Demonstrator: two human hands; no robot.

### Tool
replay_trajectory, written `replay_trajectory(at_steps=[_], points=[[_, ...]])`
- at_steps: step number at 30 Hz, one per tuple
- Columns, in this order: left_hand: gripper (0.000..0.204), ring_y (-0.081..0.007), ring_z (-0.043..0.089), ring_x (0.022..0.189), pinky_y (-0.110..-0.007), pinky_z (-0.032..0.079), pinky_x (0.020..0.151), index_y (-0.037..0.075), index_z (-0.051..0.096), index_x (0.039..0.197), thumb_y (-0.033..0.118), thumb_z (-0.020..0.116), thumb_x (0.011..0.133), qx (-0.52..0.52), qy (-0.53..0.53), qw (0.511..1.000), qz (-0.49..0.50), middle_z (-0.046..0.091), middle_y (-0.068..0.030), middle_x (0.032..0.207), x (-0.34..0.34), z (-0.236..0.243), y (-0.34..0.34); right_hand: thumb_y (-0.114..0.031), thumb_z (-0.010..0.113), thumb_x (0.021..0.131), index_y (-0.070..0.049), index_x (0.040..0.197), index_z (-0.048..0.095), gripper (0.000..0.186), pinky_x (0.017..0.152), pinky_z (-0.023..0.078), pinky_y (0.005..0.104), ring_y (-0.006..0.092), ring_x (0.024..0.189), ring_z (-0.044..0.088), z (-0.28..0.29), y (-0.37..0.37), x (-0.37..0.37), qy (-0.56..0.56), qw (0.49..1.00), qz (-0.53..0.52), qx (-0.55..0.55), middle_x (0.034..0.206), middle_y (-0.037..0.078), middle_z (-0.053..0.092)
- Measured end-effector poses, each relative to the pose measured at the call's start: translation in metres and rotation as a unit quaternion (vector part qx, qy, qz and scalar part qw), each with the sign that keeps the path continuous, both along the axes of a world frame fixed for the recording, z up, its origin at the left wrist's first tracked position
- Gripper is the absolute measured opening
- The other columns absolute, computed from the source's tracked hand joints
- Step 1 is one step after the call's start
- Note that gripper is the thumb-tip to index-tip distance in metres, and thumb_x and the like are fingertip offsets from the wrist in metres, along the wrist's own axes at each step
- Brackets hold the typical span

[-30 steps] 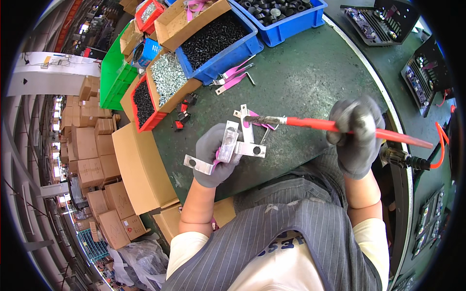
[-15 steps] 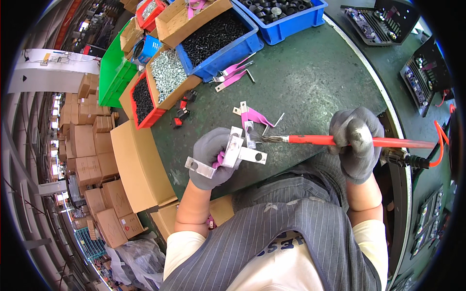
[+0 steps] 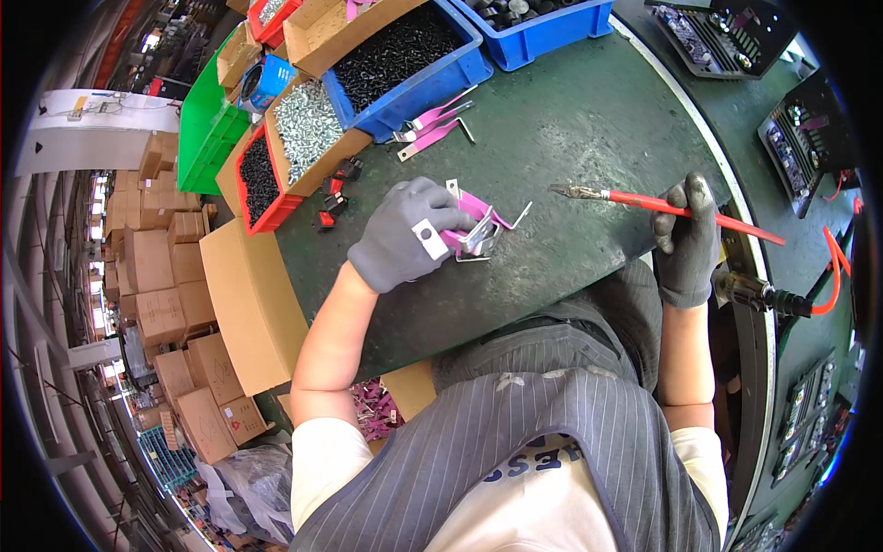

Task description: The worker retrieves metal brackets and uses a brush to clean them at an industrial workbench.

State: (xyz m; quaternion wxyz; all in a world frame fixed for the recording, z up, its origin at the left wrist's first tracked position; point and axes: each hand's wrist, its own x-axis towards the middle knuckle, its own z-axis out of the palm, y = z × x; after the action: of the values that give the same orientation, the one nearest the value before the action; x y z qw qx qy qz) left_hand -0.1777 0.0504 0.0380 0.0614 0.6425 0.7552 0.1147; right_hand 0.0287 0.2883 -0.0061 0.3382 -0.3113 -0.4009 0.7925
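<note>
Gloved right grip (image 3: 688,241) around slender brush (image 3: 635,200)

This is a factory workshop: blue fastener bins (image 3: 428,99) line a green workbench (image 3: 589,138). Stacked cartons (image 3: 161,317) stand beyond, seemingly in storage, though small and distorted.

Room over the green bench (image 3: 570,138) — brackets (image 3: 474,206) left, brush (image 3: 635,200) right, bins (image 3: 432,99) beyond.

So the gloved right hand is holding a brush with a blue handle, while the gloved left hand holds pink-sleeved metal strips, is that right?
Not quite: in the head view, the brush in the gloved right hand has a red handle, not a blue one. The gloved left hand does hold pink-sleeved metal strips.
</note>
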Motion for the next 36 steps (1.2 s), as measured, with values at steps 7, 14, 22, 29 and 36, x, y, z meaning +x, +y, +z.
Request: replay_trajectory(at_steps=[7,14,22,29,36], points=[[0.020,-0.0241,0.052,0.087,-0.036,0.042,0.076,0.020,0.066,0.087,0.019,0.063,0.068,-0.085,0.029,0.996,0.018,0.056,-0.0018,0.089,-0.007,-0.019,-0.018,-0.027,0.048,0.090,-0.005,0.095,0.051,0.023,0.037,0.028,0.0188,0.0067,0.048,0.042,-0.002,-0.004,-0.008,0.012,0.999,0.043,-0.019,0.069,0.002,0.049],[0.028,-0.0129,0.058,0.077,-0.026,0.044,0.064,-0.002,0.056,0.101,0.016,0.060,0.080,0.201,-0.465,0.834,0.218,0.062,-0.0047,0.086,0.025,-0.016,-0.037,-0.028,0.046,0.088,-0.007,0.077,0.045,0.023,0.039,0.027,0.0191,0.0068,0.044,0.039,0.033,-0.035,-0.020,0.045,0.990,0.128,0.029,0.060,0.001,0.045],[0.029,-0.0084,0.052,0.061,-0.023,0.042,0.054,-0.001,0.057,0.101,0.009,0.061,0.073,0.207,-0.613,0.711,0.274,0.060,-0.0046,0.077,0.057,-0.007,-0.050,-0.026,0.052,0.084,-0.006,0.073,0.046,0.024,0.044,0.034,0.0231,0.0100,0.048,0.043,0.067,-0.050,-0.025,0.101,0.969,0.163,0.152,0.059,0.005,0.048],[0.037,-0.0127,0.059,0.079,-0.028,0.048,0.072,-0.001,0.058,0.100,0.011,0.072,0.068,0.224,-0.538,0.762,0.282,0.063,-0.0059,0.090,0.064,-0.011,-0.056,-0.020,0.055,0.082,-0.004,0.071,0.048,0.021,0.047,0.038,0.0248,0.0117,0.049,0.046,0.074,-0.050,-0.023,0.092,0.949,0.237,0.185,0.058,0.007,0.050],[0.031,-0.0122,0.058,0.074,-0.027,0.047,0.068,-0.001,0.058,0.096,0.010,0.071,0.070,0.218,-0.546,0.772,0.242,0.063,-0.0055,0.084,0.060,-0.002,-0.047,-0.018,0.052,0.083,-0.006,0.070,0.047,0.019,0.042,0.035,0.0258,0.0113,0.046,0.043,0.069,-0.040,-0.018,0.171,0.927,0.196,0.269,0.056,0.006,0.051]])
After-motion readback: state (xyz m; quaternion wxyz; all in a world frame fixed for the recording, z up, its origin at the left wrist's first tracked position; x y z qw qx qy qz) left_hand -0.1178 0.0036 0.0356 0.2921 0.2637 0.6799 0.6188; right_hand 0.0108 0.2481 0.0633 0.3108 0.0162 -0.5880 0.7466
